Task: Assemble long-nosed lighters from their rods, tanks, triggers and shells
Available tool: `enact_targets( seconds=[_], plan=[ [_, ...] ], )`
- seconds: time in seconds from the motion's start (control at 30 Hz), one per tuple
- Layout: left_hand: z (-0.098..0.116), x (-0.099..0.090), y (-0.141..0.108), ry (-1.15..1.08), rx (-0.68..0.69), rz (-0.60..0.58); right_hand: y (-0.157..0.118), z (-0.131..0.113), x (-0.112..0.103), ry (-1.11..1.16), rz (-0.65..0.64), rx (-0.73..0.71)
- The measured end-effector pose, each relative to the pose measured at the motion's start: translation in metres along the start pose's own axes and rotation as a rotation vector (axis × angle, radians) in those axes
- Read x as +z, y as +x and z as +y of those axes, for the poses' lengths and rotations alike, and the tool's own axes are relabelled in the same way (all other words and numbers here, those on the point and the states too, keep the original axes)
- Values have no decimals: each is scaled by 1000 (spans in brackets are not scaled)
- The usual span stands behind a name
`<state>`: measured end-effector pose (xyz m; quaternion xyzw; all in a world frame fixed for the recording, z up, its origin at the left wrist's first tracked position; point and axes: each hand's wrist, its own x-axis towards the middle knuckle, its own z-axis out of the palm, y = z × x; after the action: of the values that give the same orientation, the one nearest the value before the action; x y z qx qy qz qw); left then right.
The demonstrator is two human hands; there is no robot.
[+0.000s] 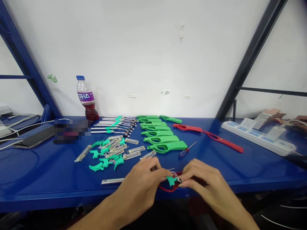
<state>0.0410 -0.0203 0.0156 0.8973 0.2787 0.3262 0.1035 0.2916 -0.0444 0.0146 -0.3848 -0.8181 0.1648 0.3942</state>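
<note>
At the table's front edge, my left hand [144, 179] is closed, its thumb and index finger pinching a teal plastic trigger [171, 181]. My right hand [203, 179] pinches where a thin white wire [177, 175] meets a small dark part, mostly hidden by the fingertips. Beneath both hands lies a red lighter casing [169, 189], largely covered by them. A silver metal lighter tube [112, 181] sticks out to the left from behind my left hand. Just beyond my right hand rests a small screwdriver [184, 152] with a dark, translucent handle.
Green lighter casings [168, 146] line the middle, with red casings [225, 142] on the right. Metal tubes with wires [103, 124] lie behind teal triggers [96, 166] and clear fuel tanks [133, 155]. A bottle [86, 97], phone [35, 137] and power strip [259, 139] flank these.
</note>
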Motion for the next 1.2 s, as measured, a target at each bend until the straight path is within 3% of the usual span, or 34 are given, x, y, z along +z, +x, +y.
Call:
enact_targets(
  seconds=[0.33, 0.83, 1.2],
  plan=[
    [1, 1, 0, -59, -28, 40, -4, -1, -1, -9, 1, 6],
    [9, -5, 1, -117, -28, 20, -6, 2, -1, -30, 11, 10],
    [13, -6, 0, -105, -104, -10, -6, -1, 1, -67, 8, -4]
  ],
)
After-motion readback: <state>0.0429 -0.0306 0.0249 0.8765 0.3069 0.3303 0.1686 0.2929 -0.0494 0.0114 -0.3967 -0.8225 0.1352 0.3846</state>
